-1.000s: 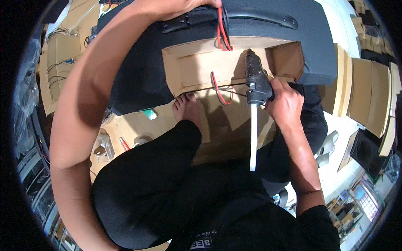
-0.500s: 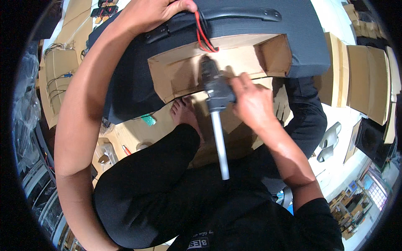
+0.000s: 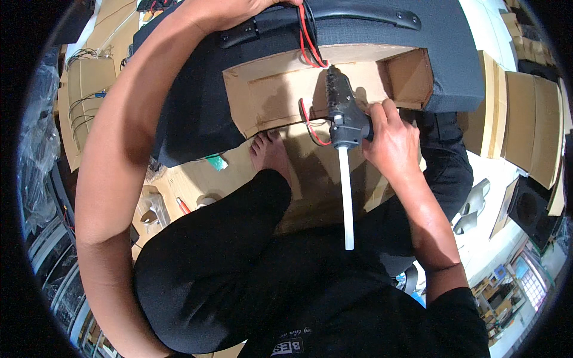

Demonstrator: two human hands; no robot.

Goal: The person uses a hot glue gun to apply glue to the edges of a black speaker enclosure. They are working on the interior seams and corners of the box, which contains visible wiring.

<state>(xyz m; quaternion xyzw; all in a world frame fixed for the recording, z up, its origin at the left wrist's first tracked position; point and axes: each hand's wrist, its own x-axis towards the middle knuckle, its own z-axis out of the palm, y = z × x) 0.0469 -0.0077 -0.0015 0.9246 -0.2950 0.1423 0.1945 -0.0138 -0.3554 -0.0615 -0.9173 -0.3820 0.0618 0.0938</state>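
A dark fabric-covered box with a black strap handle lies across my legs. In its side is a rectangular bare-board recess. My left hand, partly cut off by the top edge, pinches red and black wires that run down to a hole in the recess wall. My right hand is wrapped round a black glue gun, whose nozzle is close to where the wires enter. A white glue stick juts from its back. Another short red-black wire loops beside the gun.
My bare foot rests on a cardboard sheet below the box. Left of it lie a green piece, a red pen-like tool and a clear plastic bag. Folded cardboard stands at the right, above a black speaker panel.
The box, the wires and both hands have shifted a little to the right in view. The glue gun has moved right with my hand, and the short wire loop beside it now shows.
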